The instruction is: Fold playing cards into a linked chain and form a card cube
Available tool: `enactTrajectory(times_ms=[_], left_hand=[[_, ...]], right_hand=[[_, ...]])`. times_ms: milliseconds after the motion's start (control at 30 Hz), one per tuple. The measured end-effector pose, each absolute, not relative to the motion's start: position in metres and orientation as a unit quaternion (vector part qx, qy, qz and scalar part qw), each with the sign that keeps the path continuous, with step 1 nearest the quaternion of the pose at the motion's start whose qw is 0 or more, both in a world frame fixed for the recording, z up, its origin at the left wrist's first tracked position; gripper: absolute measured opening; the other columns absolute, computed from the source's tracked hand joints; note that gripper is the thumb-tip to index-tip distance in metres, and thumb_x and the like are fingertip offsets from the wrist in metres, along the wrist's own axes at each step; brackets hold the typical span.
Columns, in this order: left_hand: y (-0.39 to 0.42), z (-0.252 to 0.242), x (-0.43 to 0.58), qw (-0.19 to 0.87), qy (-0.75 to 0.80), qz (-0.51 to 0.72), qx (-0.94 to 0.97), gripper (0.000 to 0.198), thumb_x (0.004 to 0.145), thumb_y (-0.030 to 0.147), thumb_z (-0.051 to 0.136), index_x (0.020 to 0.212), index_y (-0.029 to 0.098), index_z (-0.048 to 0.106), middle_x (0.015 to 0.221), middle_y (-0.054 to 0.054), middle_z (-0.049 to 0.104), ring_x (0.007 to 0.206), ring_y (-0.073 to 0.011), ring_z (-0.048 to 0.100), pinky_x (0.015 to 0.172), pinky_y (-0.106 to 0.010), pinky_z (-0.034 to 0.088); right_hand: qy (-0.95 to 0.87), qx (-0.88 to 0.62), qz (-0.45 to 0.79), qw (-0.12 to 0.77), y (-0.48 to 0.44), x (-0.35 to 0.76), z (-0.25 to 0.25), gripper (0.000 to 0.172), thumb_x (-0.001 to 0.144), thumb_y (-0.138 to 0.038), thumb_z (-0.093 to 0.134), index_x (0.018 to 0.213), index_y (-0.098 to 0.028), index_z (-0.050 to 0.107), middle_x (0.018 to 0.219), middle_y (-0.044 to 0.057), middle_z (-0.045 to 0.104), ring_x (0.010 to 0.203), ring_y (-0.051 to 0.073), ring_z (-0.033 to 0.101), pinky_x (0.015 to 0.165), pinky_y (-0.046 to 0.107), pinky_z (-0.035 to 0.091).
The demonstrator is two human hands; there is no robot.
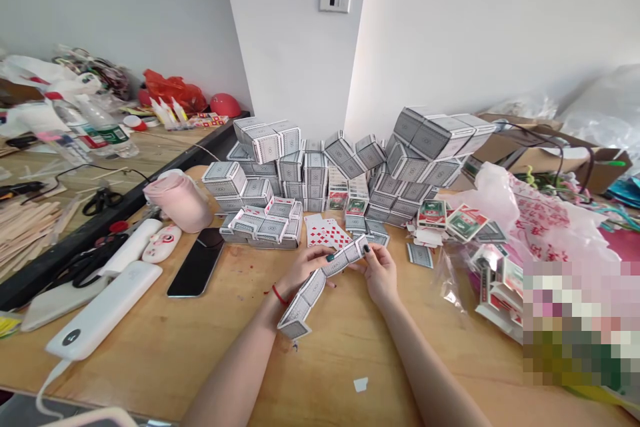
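Note:
Between my two hands is a strip of joined, folded playing cards [311, 288] with grey patterned backs. My left hand [304, 268], a red band at its wrist, grips the strip near its middle. At the strip's upper right end, my right hand [379, 275] pinches it between thumb and fingers. The lower left end is bent and hangs over my left wrist. Just beyond my hands lie loose playing cards [327, 233], face up with red diamonds. Behind them stand stacked blocks [305, 173] of folded cards, and between those, red and green card boxes [337, 201].
A phone [196, 263], a white power bank [105, 310] and a pink cup [183, 200] stand on the left. On the right are more card boxes [466, 222], a single card [419, 255] and a plastic bag [540, 213]. A paper scrap [361, 384] lies near the front.

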State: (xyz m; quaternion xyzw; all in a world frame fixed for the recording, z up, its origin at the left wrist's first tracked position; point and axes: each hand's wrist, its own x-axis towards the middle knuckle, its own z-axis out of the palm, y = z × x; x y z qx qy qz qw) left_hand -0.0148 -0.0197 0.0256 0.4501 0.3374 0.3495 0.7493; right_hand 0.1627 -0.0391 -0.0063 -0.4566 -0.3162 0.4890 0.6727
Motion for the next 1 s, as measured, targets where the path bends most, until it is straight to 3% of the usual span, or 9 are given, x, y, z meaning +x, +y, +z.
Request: enactTrajectory(times_ms=[233, 367, 500, 767, 1000], left_hand=[[-0.020, 0.024, -0.008, 0.699, 0.387, 0.378, 0.467, 0.035, 0.064, 0.036, 0.065, 0.091, 0.014, 0.064, 0.096, -0.010, 0.063, 0.077, -0.0205, 0.059, 0.051, -0.027, 0.050], [-0.018, 0.018, -0.006, 0.646, 0.424, 0.412, 0.483, 0.028, 0.065, 0.035, 0.061, 0.083, 0.013, 0.066, 0.079, -0.006, 0.064, 0.057, -0.0136, 0.055, 0.044, -0.024, 0.046], [-0.013, 0.013, -0.008, 0.578, 0.469, 0.471, 0.473, 0.021, 0.065, 0.034, 0.060, 0.066, 0.013, 0.062, 0.057, 0.001, 0.054, 0.046, -0.0092, 0.045, 0.040, -0.022, 0.040], [-0.008, 0.006, -0.010, 0.530, 0.477, 0.501, 0.491, 0.025, 0.066, 0.037, 0.059, 0.057, 0.013, 0.055, 0.056, 0.002, 0.046, 0.055, -0.0103, 0.044, 0.048, -0.021, 0.042], [-0.007, 0.006, -0.009, 0.537, 0.468, 0.491, 0.502, 0.029, 0.068, 0.039, 0.056, 0.055, 0.014, 0.053, 0.056, 0.002, 0.044, 0.057, -0.0106, 0.042, 0.050, -0.022, 0.043]], right_hand=[[-0.410, -0.503, 0.408, 0.642, -0.041, 0.162, -0.001, 0.038, 0.067, -0.043, 0.064, 0.095, -0.022, 0.050, 0.088, 0.005, 0.056, 0.080, 0.020, 0.056, 0.060, 0.031, 0.052], [-0.446, -0.519, 0.373, 0.626, -0.041, 0.161, -0.004, 0.032, 0.066, -0.038, 0.065, 0.089, -0.021, 0.050, 0.084, 0.004, 0.056, 0.075, 0.017, 0.055, 0.061, 0.030, 0.051], [-0.472, -0.532, 0.369, 0.599, -0.042, 0.161, -0.010, 0.023, 0.068, -0.035, 0.061, 0.082, -0.021, 0.049, 0.080, 0.003, 0.057, 0.074, 0.017, 0.056, 0.060, 0.028, 0.050], [-0.512, -0.522, 0.368, 0.574, -0.043, 0.160, -0.014, 0.023, 0.074, -0.033, 0.052, 0.094, -0.022, 0.048, 0.089, 0.006, 0.061, 0.079, 0.019, 0.058, 0.070, 0.035, 0.050], [-0.521, -0.536, 0.367, 0.554, -0.041, 0.162, -0.017, 0.020, 0.074, -0.038, 0.052, 0.087, -0.023, 0.046, 0.084, 0.004, 0.060, 0.076, 0.019, 0.059, 0.070, 0.034, 0.049]])
